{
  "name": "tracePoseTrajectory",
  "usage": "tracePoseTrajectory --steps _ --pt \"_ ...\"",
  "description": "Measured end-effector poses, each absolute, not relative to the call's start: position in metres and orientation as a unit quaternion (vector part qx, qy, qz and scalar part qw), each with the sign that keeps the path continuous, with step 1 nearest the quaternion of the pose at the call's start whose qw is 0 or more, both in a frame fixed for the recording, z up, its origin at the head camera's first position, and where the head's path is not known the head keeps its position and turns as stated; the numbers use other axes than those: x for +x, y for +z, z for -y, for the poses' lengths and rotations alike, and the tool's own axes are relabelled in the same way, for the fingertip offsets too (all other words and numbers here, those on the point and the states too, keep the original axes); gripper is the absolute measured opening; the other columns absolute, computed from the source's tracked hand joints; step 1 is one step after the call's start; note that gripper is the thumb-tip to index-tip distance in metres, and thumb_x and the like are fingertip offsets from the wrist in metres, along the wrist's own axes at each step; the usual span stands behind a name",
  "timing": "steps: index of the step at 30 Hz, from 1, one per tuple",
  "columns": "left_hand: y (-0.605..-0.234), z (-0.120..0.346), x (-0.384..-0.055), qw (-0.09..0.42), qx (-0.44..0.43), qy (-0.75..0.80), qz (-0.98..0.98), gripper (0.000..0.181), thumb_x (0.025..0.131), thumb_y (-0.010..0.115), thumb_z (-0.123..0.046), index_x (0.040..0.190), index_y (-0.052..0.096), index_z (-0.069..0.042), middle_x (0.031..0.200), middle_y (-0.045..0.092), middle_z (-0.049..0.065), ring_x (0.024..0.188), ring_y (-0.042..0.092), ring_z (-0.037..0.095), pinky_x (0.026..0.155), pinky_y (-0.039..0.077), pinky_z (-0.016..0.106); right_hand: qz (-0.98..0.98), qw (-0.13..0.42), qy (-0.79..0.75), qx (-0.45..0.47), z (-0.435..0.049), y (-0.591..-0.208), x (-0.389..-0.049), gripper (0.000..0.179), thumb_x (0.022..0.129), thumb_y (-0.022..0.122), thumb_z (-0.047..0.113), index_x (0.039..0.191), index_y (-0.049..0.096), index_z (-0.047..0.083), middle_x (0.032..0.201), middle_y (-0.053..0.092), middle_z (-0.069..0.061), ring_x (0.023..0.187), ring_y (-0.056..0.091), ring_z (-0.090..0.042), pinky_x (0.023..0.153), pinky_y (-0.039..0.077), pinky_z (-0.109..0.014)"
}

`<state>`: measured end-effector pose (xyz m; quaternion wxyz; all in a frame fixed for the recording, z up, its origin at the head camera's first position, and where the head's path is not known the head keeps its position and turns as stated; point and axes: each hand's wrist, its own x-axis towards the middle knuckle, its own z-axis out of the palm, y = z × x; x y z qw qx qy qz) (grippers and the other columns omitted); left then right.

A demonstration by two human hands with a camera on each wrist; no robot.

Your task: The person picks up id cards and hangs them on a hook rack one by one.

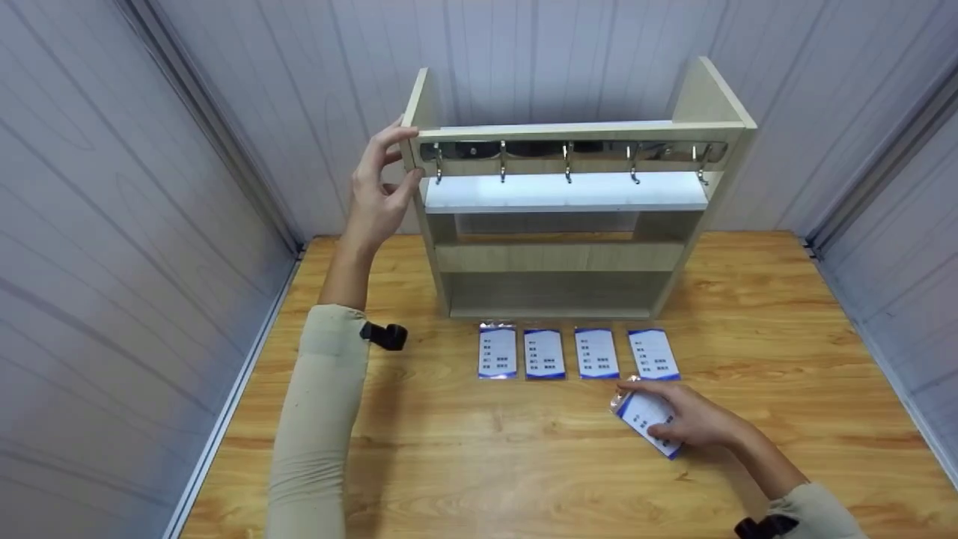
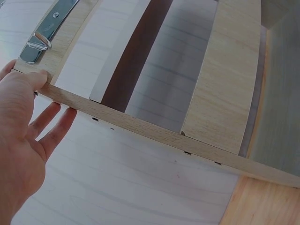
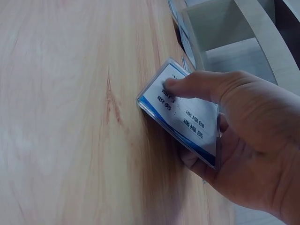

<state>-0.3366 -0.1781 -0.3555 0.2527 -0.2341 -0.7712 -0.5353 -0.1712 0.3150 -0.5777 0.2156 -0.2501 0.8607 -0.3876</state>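
My left hand [image 1: 380, 187] grips the upper left edge of a pale wooden shelf unit [image 1: 561, 258], thumb on the front face and fingers round the side panel. Beside that thumb, a metal hook rail [image 1: 490, 151] with several hooks runs along the unit's top front board; nothing hangs from the hooks. In my right hand [image 1: 700, 415] is a name badge [image 3: 183, 110] in a clear plastic sleeve, white with blue bands and printed text. The thumb presses its face while the fingers lie behind it. The badge is tilted, close over the table, in front of the row's rightmost badge [image 1: 653, 353].
Three more badges lie left of it in the same row: one [image 1: 596, 353], another [image 1: 544, 354] and the leftmost [image 1: 497, 352]. The row lies on the wooden table [image 1: 479, 457] along the unit's base. Panelled walls [image 1: 112, 247] enclose the table's sides and back.
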Motion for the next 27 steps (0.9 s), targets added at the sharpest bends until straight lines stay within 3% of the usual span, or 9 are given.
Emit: tracePoseTrajectory --steps 10,15,19,22,27 --pt "-0.356 0.176 -0.336 0.251 -0.227 -0.534 0.775 0.048 0.107 0.069 0.0 0.153 0.06 -0.008 0.179 0.048 0.012 0.143 0.067 0.038 0.08 0.064 0.02 -0.862 0.236 -0.391 -0.217 -0.317 -0.577 -0.168 0.083 0.088 0.08 -0.002 0.166 0.054 0.008 0.17 0.045 -0.041 0.093 0.057 -0.014 0.073 0.048 -0.021" --pt "-0.356 0.175 -0.336 0.25 -0.22 -0.535 0.777 0.048 0.107 0.069 0.0 0.153 0.06 -0.009 0.179 0.048 0.011 0.143 0.066 0.038 0.082 0.064 0.022 -0.867 0.222 -0.391 -0.214 -0.317 -0.572 -0.17 0.083 0.086 0.079 -0.003 0.165 0.055 0.007 0.167 0.048 -0.041 0.097 0.057 -0.019 0.077 0.047 -0.021" --pt "-0.357 0.175 -0.337 0.252 -0.216 -0.529 0.781 0.048 0.108 0.069 -0.001 0.154 0.06 -0.009 0.179 0.047 0.011 0.144 0.066 0.038 0.084 0.065 0.027 -0.87 0.195 -0.396 -0.221 -0.319 -0.568 -0.173 0.081 0.088 0.08 -0.002 0.165 0.054 0.005 0.167 0.05 -0.039 0.103 0.06 -0.019 0.083 0.049 -0.022" --pt "-0.357 0.176 -0.337 0.254 -0.214 -0.526 0.783 0.048 0.108 0.069 -0.002 0.154 0.059 -0.01 0.18 0.047 0.011 0.145 0.065 0.037 0.086 0.066 0.03 -0.871 0.169 -0.406 -0.221 -0.318 -0.567 -0.175 0.083 0.09 0.079 -0.002 0.167 0.05 0.005 0.164 0.053 -0.038 0.1 0.064 -0.015 0.08 0.053 -0.024" --pt "-0.356 0.176 -0.338 0.251 -0.219 -0.533 0.778 0.048 0.108 0.07 -0.002 0.154 0.059 -0.009 0.18 0.046 0.011 0.146 0.064 0.038 0.083 0.064 0.025 -0.875 0.106 -0.419 -0.217 -0.312 -0.568 -0.173 0.083 0.092 0.08 -0.002 0.167 0.046 0.004 0.15 0.062 -0.034 0.094 0.062 -0.01 0.08 0.052 -0.024"
